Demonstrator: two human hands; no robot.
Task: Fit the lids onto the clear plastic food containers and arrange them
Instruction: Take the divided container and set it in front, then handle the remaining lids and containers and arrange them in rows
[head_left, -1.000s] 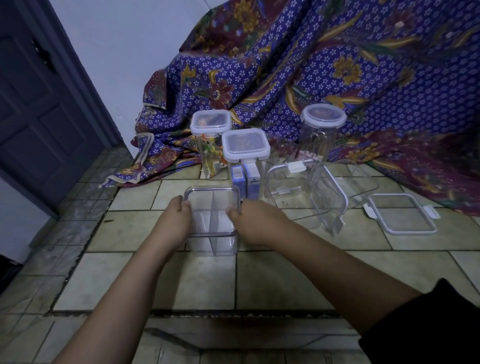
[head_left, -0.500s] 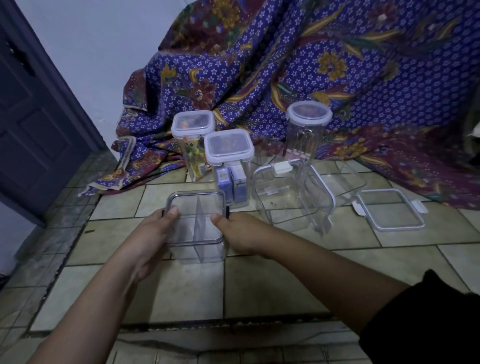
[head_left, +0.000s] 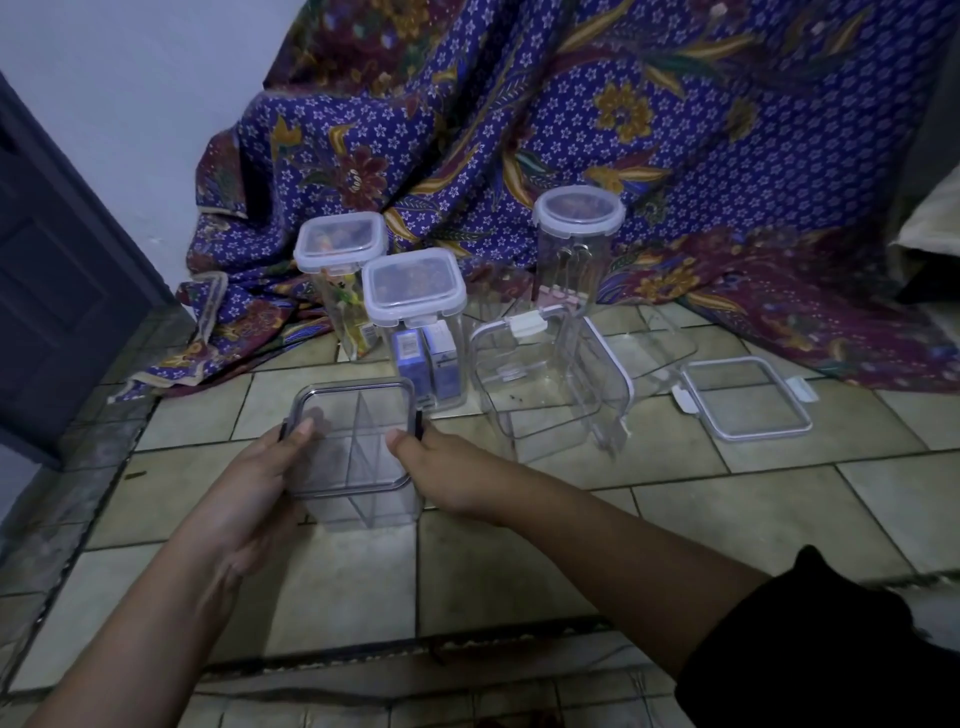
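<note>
Left hand (head_left: 260, 480), right hand (head_left: 448, 467) round container (head_left: 356, 441)

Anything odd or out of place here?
Yes. A lid stands on edge against the open container, which has dark specks inside. A second lid lies off on the cloth, far left. Left hand and right hand grip the divided container.
</note>
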